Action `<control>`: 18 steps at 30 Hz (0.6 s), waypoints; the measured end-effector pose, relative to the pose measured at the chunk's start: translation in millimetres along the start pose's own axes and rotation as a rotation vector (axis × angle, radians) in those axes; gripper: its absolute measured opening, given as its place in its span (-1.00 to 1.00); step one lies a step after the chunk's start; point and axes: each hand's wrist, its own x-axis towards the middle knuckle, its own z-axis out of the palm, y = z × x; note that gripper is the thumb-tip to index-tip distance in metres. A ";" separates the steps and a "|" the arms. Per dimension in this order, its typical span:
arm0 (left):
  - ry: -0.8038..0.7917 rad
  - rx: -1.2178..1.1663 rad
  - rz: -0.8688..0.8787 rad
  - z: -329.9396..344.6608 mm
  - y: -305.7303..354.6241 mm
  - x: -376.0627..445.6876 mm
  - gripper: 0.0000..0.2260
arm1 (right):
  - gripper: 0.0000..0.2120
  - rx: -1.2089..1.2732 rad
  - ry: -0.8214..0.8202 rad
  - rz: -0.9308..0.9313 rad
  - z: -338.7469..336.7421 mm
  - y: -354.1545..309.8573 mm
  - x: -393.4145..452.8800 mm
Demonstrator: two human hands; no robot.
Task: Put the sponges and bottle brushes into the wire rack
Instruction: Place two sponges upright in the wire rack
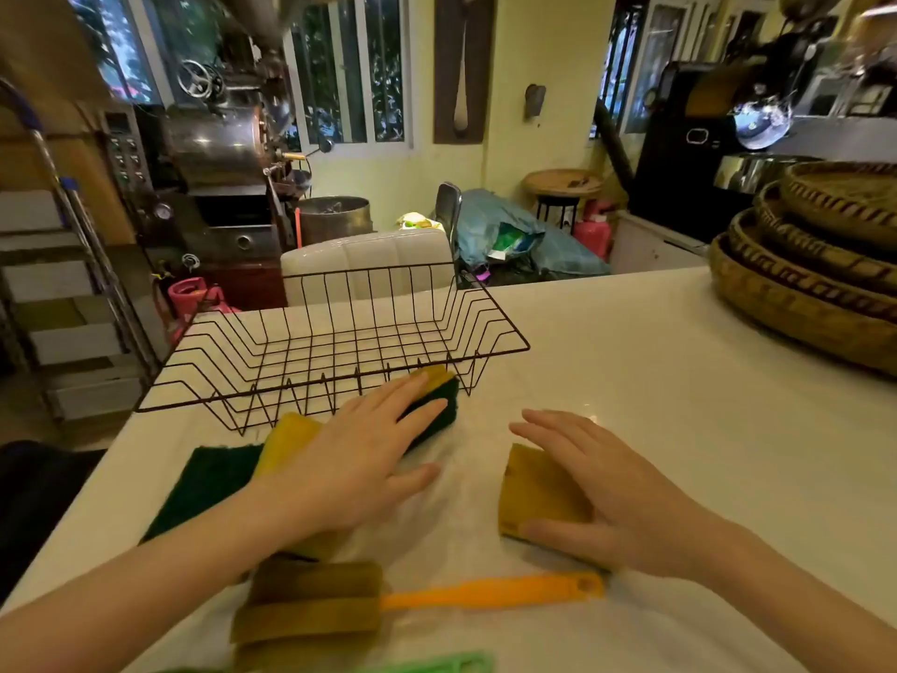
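Left hand (359, 459) flat, perhaps touching green-yellow sponge (439, 398); right hand (616, 497) open over brown sponge (539, 493)

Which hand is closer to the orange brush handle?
Right. The right hand sits just above the orange brush handle at its end; the left hand is farther up, by the sponges.

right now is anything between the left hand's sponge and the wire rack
Only the rack's own near wall. The yellow-green sponge under the left hand lies against the front of the wire rack, so it must be lifted over the rim.
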 end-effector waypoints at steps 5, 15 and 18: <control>0.067 0.041 -0.046 2.1 -8.3 7.0 -0.53 | -0.24 -0.062 -0.017 0.045 6.2 6.0 -6.3; 0.122 0.181 -0.023 -5.1 -8.9 18.2 -0.59 | -0.86 0.945 0.169 0.375 -0.9 -2.1 32.2; 0.122 0.230 0.003 -2.6 -8.9 19.2 -0.58 | -0.76 1.229 0.144 0.512 8.1 6.6 48.1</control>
